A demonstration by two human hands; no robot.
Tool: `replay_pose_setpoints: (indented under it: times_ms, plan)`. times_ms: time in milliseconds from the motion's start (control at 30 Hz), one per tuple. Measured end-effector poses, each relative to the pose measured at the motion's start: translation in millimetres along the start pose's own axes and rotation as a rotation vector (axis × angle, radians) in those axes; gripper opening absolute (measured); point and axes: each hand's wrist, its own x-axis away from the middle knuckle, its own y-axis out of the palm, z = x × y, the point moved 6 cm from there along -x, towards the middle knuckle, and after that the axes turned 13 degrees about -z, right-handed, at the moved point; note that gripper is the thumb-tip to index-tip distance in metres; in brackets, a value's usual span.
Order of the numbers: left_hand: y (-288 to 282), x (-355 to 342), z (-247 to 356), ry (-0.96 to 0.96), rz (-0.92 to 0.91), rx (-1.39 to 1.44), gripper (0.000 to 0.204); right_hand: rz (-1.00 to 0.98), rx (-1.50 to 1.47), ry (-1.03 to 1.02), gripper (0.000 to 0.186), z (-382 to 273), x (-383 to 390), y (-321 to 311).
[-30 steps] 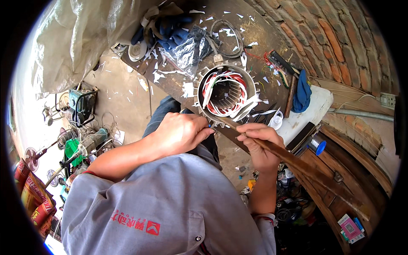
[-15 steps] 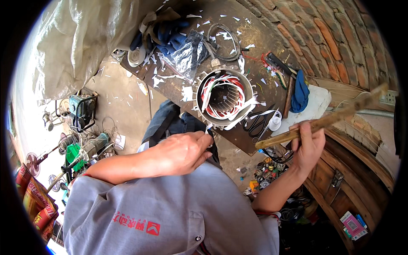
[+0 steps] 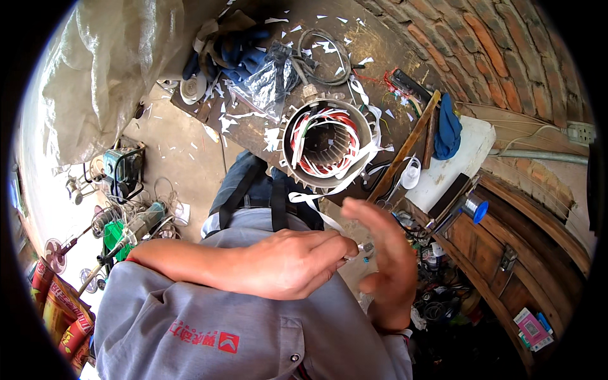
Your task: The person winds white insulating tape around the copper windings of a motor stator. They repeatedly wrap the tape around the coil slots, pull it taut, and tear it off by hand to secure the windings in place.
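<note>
A motor stator (image 3: 286,142) in a round finned metal housing stands on the table, with red and white windings (image 3: 296,140) inside. White tape (image 3: 316,196) drapes over its rim and runs toward my left hand (image 3: 301,261), whose fingers are pinched on it in front of my chest. My right hand (image 3: 391,266), somewhat smeared by motion, is close to the left fingertips. Its fingers are stretched out and apart, with nothing visible in them. A wooden stick (image 3: 408,145) lies slanted across the table's right side, over the dark-handled scissors (image 3: 373,177).
Grey cable (image 3: 345,54), a clear plastic bag (image 3: 272,82), blue gloves (image 3: 244,54) and white scraps lie on the table. To the right are a white bottle (image 3: 410,174), a blue cloth (image 3: 448,130) and a blue-ended wire spool (image 3: 475,209). A brick wall (image 3: 468,50) stands beyond.
My right hand has let go of the wooden stick, now on the table, and moved left toward my left hand. My left hand has shifted right and lower, with more tape drawn out.
</note>
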Motion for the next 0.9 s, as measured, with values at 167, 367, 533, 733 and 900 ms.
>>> replay_pose_setpoints:
  times_ms: [167, 367, 533, 733, 900]
  plan:
    - [-22.2, 6.9, 5.3, 0.091, 0.145, -0.287, 0.021, -0.186, -0.141, 0.304, 0.026, 29.8, 14.5, 18.5]
    - [-36.1, 27.0, 4.6, 0.158, 0.173, -0.341, 0.014, -0.364, 0.072, 0.332, 0.007, 4.8, -5.1, 3.2]
    - [-42.3, 31.1, -10.4, 0.16, 0.339, -0.353, 0.019, -0.225, -0.025, 0.282, 0.009, -7.0, -21.1, -9.4]
    - [-56.9, 63.8, -48.9, -0.077, 0.477, -0.242, 0.037, -0.166, 0.049, 0.569, 0.014, 24.0, -44.2, -47.4]
    - [-59.1, 74.6, -67.0, -0.188, 0.387, -0.188, 0.024, -0.192, -0.088, 0.844, 0.017, 53.3, -52.3, -53.2]
